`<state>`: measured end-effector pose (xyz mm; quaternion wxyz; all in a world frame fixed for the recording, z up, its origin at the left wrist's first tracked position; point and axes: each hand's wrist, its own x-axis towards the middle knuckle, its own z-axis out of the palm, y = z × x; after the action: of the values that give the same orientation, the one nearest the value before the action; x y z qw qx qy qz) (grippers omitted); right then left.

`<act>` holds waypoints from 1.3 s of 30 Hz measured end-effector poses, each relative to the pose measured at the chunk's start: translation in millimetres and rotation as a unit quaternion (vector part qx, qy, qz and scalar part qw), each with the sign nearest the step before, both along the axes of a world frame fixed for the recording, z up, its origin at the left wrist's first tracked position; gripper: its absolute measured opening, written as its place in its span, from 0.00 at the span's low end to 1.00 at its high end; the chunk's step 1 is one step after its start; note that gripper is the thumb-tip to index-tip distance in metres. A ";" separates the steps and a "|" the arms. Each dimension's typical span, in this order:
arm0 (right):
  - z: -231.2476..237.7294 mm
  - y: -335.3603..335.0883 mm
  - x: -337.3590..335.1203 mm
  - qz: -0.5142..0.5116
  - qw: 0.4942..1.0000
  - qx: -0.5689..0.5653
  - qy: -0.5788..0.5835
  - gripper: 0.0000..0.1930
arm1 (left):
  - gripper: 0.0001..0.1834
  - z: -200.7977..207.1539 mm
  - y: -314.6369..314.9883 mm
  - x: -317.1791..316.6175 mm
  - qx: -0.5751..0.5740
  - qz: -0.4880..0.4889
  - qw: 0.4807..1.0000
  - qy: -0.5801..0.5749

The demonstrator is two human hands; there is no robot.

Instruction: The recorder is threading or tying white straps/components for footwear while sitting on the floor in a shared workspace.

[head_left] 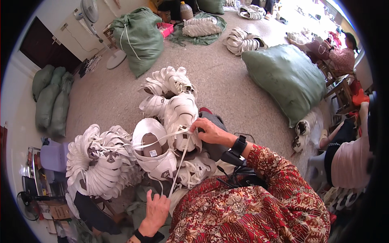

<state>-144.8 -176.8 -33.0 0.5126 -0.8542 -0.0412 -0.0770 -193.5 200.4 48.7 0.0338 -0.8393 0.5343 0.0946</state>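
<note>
A white shoelace (180, 165) runs taut between my two hands across a pile of white shoe uppers. My right hand (207, 130) pinches its upper part beside a stack of nested uppers (180, 108). Low in the view, my left hand (157, 209) is closed on its lower end, the fingers partly hidden. Between them, a white upper (156, 162) lies with its opening up, showing a brown lining and a small white label. Another loose lace crosses that opening. More uppers lie against my lap, and a large curved bundle of nested uppers (107, 162) sits to the left.
Full green sacks stand at the far left (50, 99), far middle (139, 42) and right (283, 81). A white fan (90, 12) stands near the back wall. More bundled uppers (243, 41) lie on the floor. People (350, 162) sit along the right side.
</note>
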 end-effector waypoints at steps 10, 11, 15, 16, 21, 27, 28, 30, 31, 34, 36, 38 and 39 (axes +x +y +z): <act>-6.3 -5.4 -10.3 -0.024 0.999 0.040 -0.012 0.18 | 0.18 26.4 -118.6 69.3 -0.241 0.016 0.970 0.000; -5.8 -5.9 -12.1 -0.027 0.998 0.052 -0.009 0.18 | 0.19 19.8 -141.2 81.4 -0.258 0.014 0.965 -0.037; -6.6 -1.5 -9.5 0.001 0.999 0.039 -0.037 0.17 | 0.13 -18.0 -184.5 127.3 -0.217 0.006 0.963 -0.161; -7.1 -3.1 -11.0 0.003 0.999 0.030 -0.039 0.16 | 0.13 -20.6 -186.2 131.0 -0.218 0.000 0.963 -0.158; -7.7 -7.5 -10.6 -0.001 0.998 0.023 -0.052 0.13 | 0.06 -18.8 -155.8 138.4 -0.212 0.081 0.974 0.021; 12.8 15.2 3.5 -0.049 0.990 -0.040 -0.126 0.13 | 0.05 23.5 -130.0 123.0 -0.194 0.087 0.977 0.018; 19.2 25.0 9.2 -0.026 0.982 -0.070 -0.171 0.13 | 0.05 32.0 -128.3 120.4 -0.197 0.071 0.978 0.003; 25.8 36.0 19.9 0.001 0.969 -0.125 -0.213 0.11 | 0.05 47.7 -136.1 112.0 -0.210 0.057 0.976 0.006; 22.8 34.7 24.2 0.003 0.968 -0.126 -0.215 0.11 | 0.05 52.8 -140.0 108.8 -0.224 0.043 0.974 0.006; 20.3 27.1 33.3 -0.152 0.981 0.098 -0.075 0.08 | 0.07 55.6 -143.6 111.5 -0.231 0.062 0.971 0.022; 1.0 5.1 31.5 -0.191 0.959 0.194 -0.079 0.08 | 0.07 47.7 -142.0 115.7 -0.246 0.079 0.965 0.040; -6.7 -8.3 25.2 -0.215 0.942 0.238 -0.097 0.10 | 0.08 32.3 -140.2 121.5 -0.259 0.097 0.959 0.059; -6.3 -15.5 19.2 -0.240 0.917 0.316 -0.044 0.10 | 0.08 22.2 -140.6 124.4 -0.274 0.101 0.953 0.079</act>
<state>-125.6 -192.3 -39.2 0.7198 -0.6275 0.1694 -0.2440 -69.2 59.8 70.9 -0.2495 -0.8557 0.4532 0.0139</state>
